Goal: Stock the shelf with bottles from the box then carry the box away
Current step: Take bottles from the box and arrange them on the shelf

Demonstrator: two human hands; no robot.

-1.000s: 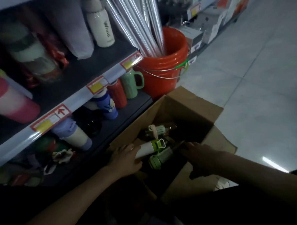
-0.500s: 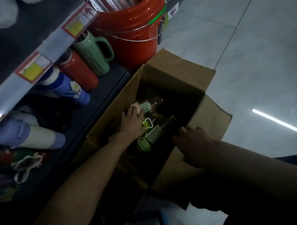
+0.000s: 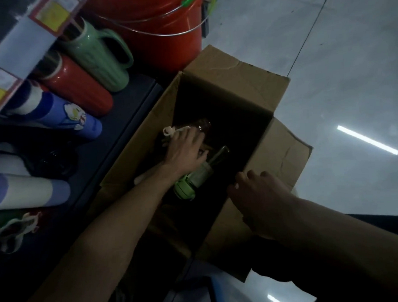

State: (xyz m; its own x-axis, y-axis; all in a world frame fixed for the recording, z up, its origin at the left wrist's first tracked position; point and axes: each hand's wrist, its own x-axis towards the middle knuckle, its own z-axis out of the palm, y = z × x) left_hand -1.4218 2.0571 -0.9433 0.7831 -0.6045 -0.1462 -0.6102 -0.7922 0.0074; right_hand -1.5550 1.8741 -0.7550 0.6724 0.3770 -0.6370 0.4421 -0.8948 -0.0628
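Shop floor: left hand palm-down in box (dim)

Matt creased cardboard box; glossy plastic bucket; polished floor.

Deep shadow swallows the box floor. Inside it, the left hand covers most of the bottles; whether its fingers grip one cannot be told. Behind the box, the bucket is cut off by the top edge; shelf labels left of it are blurred.
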